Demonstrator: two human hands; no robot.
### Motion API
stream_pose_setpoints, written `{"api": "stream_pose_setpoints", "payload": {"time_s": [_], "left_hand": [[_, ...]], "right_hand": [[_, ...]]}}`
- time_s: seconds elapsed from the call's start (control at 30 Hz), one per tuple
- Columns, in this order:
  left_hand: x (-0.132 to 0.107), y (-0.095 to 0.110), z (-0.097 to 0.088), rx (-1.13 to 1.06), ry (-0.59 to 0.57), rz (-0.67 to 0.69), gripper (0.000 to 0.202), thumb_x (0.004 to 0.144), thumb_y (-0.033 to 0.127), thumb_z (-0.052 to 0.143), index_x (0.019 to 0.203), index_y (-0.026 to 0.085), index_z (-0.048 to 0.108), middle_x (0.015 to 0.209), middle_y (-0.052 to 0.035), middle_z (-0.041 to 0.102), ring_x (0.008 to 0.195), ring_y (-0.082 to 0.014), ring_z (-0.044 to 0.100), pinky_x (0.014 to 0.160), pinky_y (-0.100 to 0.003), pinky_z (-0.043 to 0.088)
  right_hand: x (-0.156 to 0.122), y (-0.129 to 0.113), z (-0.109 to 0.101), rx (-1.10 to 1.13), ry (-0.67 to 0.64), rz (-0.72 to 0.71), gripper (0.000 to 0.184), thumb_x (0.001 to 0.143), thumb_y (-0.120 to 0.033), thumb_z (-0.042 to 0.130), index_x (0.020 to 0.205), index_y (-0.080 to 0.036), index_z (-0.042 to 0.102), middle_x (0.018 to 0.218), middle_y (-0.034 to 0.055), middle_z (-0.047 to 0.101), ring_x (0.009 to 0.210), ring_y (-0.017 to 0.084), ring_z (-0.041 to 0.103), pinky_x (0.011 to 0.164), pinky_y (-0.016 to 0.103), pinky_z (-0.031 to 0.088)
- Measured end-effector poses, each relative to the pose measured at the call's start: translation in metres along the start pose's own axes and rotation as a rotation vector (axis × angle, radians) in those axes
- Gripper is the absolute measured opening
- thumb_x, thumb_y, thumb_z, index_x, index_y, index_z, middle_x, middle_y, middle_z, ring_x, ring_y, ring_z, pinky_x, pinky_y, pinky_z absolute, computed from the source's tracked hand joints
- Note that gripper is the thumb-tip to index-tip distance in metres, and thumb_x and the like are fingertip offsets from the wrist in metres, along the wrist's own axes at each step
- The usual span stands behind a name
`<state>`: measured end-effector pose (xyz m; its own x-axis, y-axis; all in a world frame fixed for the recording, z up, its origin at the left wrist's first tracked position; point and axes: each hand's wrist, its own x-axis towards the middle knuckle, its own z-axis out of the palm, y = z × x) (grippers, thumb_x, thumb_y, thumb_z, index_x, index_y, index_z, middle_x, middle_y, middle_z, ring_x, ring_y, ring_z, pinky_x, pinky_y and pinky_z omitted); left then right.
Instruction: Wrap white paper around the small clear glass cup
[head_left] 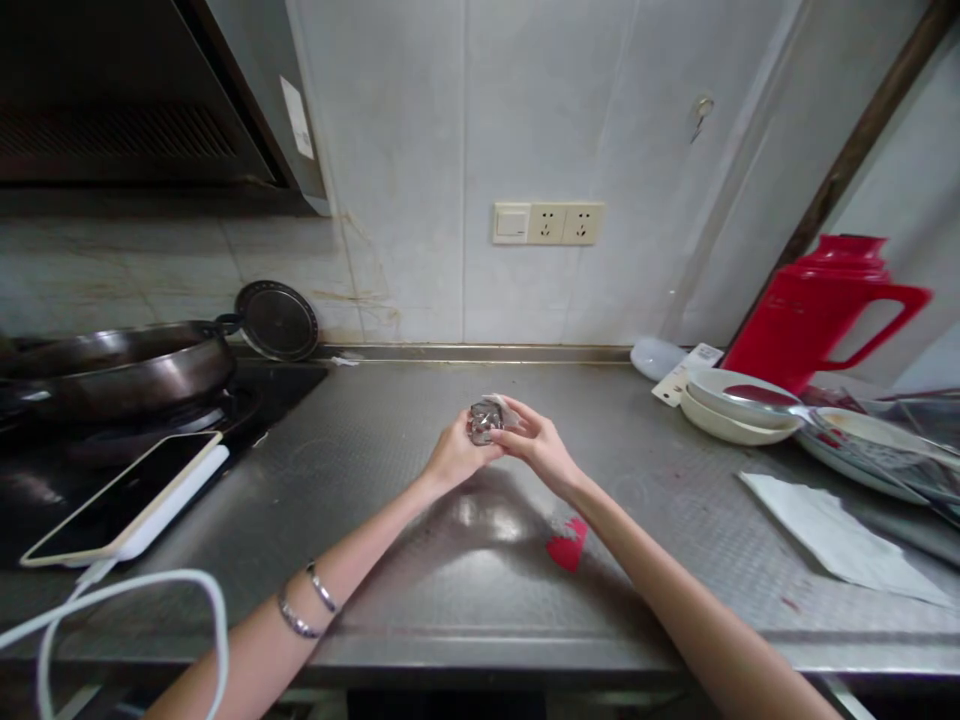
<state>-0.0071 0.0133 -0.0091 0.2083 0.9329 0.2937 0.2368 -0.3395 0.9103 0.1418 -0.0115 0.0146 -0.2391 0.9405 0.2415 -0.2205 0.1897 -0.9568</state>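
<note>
Above the middle of the metal counter, both hands meet around a small, shiny, grey-brown object (486, 422). Its top looks crumpled or faceted, and I cannot tell its kind. My left hand (457, 448) cups it from the left and below, its fingers largely hidden behind it. From the right, the bent fingers of my right hand (538, 445) press against its side and front. Something pale and thin shows by the right fingertips, too small to make out. Below the right hand lies a torn red piece (568, 545) with a ragged silvery edge.
A phone (124, 500) with a white cable lies at left, beside the stove's metal pan (120, 370). A round dark lid (277, 320) leans on the wall. At right stand stacked bowls (739, 425), a red thermos jug (825, 315) and a white paper sheet (840, 535).
</note>
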Motion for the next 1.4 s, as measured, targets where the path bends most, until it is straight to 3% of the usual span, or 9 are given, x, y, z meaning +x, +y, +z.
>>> {"api": "stream_pose_setpoints", "payload": {"time_s": [0.1, 0.3, 0.37, 0.5, 0.73, 0.83, 0.97, 1.2, 1.4], "left_hand": [[0.000, 0.001, -0.004, 0.028, -0.055, 0.076, 0.061, 0.064, 0.030, 0.075, 0.118, 0.015, 0.051, 0.108, -0.0099, 0.066, 0.097, -0.0236, 0.063, 0.086, -0.036, 0.049], [-0.004, 0.006, -0.012, 0.175, -0.118, 0.161, 0.127, 0.049, 0.039, 0.084, 0.146, 0.020, 0.006, 0.144, -0.0204, 0.035, 0.128, -0.0330, 0.041, 0.105, -0.048, 0.032], [-0.006, 0.007, -0.013, 0.218, -0.109, 0.207, 0.125, 0.048, 0.039, 0.084, 0.146, 0.022, 0.009, 0.148, -0.0196, 0.027, 0.131, -0.0338, 0.037, 0.106, -0.049, 0.031], [-0.006, 0.005, -0.010, 0.209, -0.105, 0.203, 0.108, 0.051, 0.036, 0.083, 0.139, 0.023, 0.022, 0.132, -0.0155, 0.050, 0.117, -0.0307, 0.052, 0.097, -0.046, 0.041], [-0.006, 0.006, -0.006, 0.083, -0.046, 0.229, 0.085, 0.056, 0.032, 0.081, 0.125, 0.023, 0.032, 0.111, -0.0081, 0.061, 0.094, -0.0209, 0.062, 0.084, -0.034, 0.048], [-0.007, 0.006, -0.004, 0.064, -0.087, 0.203, 0.085, 0.055, 0.032, 0.081, 0.123, 0.022, 0.032, 0.106, -0.0062, 0.062, 0.087, -0.0182, 0.063, 0.079, -0.031, 0.049], [-0.009, 0.004, -0.002, 0.122, -0.103, 0.194, 0.083, 0.055, 0.033, 0.081, 0.123, 0.021, 0.035, 0.101, -0.0056, 0.063, 0.085, -0.0187, 0.063, 0.078, -0.032, 0.049], [-0.011, 0.001, 0.000, 0.206, -0.122, 0.168, 0.085, 0.054, 0.032, 0.081, 0.125, 0.019, 0.037, 0.100, -0.0059, 0.064, 0.088, -0.0224, 0.063, 0.078, -0.035, 0.049], [-0.009, 0.003, -0.001, 0.202, -0.087, 0.162, 0.085, 0.051, 0.031, 0.082, 0.124, 0.020, 0.040, 0.111, -0.0078, 0.063, 0.097, -0.0240, 0.062, 0.084, -0.036, 0.048]], "right_hand": [[0.002, -0.001, 0.000, -0.031, 0.064, 0.017, 0.057, 0.064, -0.027, 0.076, 0.118, -0.022, 0.058, 0.107, 0.0045, 0.067, 0.093, 0.020, 0.065, 0.074, 0.027, 0.055], [0.004, 0.000, -0.003, -0.021, 0.168, 0.153, 0.055, 0.068, -0.038, 0.074, 0.117, -0.017, 0.059, 0.098, 0.0083, 0.069, 0.079, 0.021, 0.068, 0.061, 0.032, 0.059], [0.004, 0.002, -0.004, -0.010, 0.116, 0.168, 0.048, 0.072, -0.042, 0.070, 0.112, -0.016, 0.061, 0.096, 0.0091, 0.070, 0.076, 0.021, 0.069, 0.059, 0.033, 0.060], [0.004, 0.004, -0.004, -0.030, 0.055, 0.157, 0.046, 0.077, -0.049, 0.063, 0.109, -0.017, 0.062, 0.100, 0.0101, 0.069, 0.075, 0.020, 0.069, 0.053, 0.028, 0.058], [0.011, 0.006, -0.011, -0.162, 0.161, 0.111, 0.044, 0.077, -0.053, 0.059, 0.100, -0.016, 0.066, 0.091, 0.0078, 0.071, 0.063, 0.019, 0.068, 0.047, 0.028, 0.056], [0.015, 0.007, -0.021, -0.437, 0.272, -0.072, 0.041, 0.081, -0.053, 0.053, 0.090, -0.016, 0.068, 0.080, 0.0070, 0.071, 0.067, 0.022, 0.069, 0.051, 0.029, 0.054], [0.015, 0.006, -0.025, -0.746, 0.422, -0.429, 0.035, 0.086, -0.047, 0.050, 0.090, -0.019, 0.071, 0.092, 0.0080, 0.072, 0.092, 0.024, 0.066, 0.080, 0.034, 0.052], [0.007, 0.006, -0.010, -0.717, 0.132, -0.420, 0.032, 0.090, -0.040, 0.045, 0.096, -0.020, 0.071, 0.086, 0.0044, 0.073, 0.077, 0.019, 0.068, 0.069, 0.027, 0.052], [0.004, 0.004, -0.008, -0.750, 0.064, -0.485, 0.029, 0.091, -0.035, 0.045, 0.104, -0.025, 0.069, 0.104, 0.0048, 0.071, 0.094, 0.022, 0.067, 0.082, 0.033, 0.052]]}}
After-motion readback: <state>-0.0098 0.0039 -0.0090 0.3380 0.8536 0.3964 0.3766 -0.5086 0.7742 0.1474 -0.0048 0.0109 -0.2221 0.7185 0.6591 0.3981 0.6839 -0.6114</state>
